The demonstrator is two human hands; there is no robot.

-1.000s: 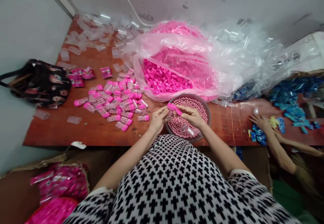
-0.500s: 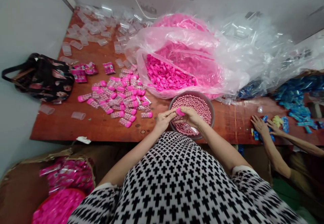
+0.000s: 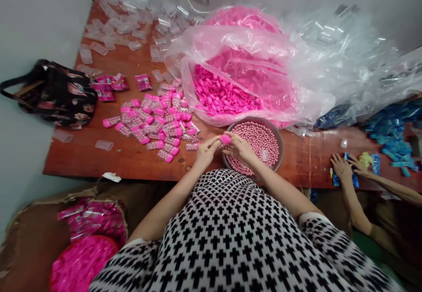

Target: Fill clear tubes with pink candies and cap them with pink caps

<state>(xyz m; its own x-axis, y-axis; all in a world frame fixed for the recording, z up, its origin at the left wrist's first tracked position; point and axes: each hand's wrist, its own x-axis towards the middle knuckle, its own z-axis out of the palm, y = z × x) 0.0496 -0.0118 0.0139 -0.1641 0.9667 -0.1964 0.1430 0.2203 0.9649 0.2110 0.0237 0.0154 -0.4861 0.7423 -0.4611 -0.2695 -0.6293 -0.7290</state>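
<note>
My left hand (image 3: 206,152) and my right hand (image 3: 240,147) meet at the near left rim of a round bowl (image 3: 279,133) full of small pink candies (image 3: 260,136). Together they pinch a small clear container with a pink cap (image 3: 226,139); the container's body is mostly hidden by the fingers. Left of my hands lies a pile of filled, pink-capped containers (image 3: 154,122) on the red-brown table (image 3: 132,160). Behind the bowl, an open clear plastic bag holds loose pink caps (image 3: 224,96).
Empty clear containers (image 3: 125,32) are scattered at the table's far left. A dark patterned bag (image 3: 56,94) hangs at the left edge. Another person's hands (image 3: 346,166) handle blue packets (image 3: 389,129) at the right. Below left sits a box of pink packets (image 3: 92,221).
My hands drew closer together on the capped container and shifted slightly left over the bowl's rim. The view moved forward a little. The other person's hands moved among the blue packets.
</note>
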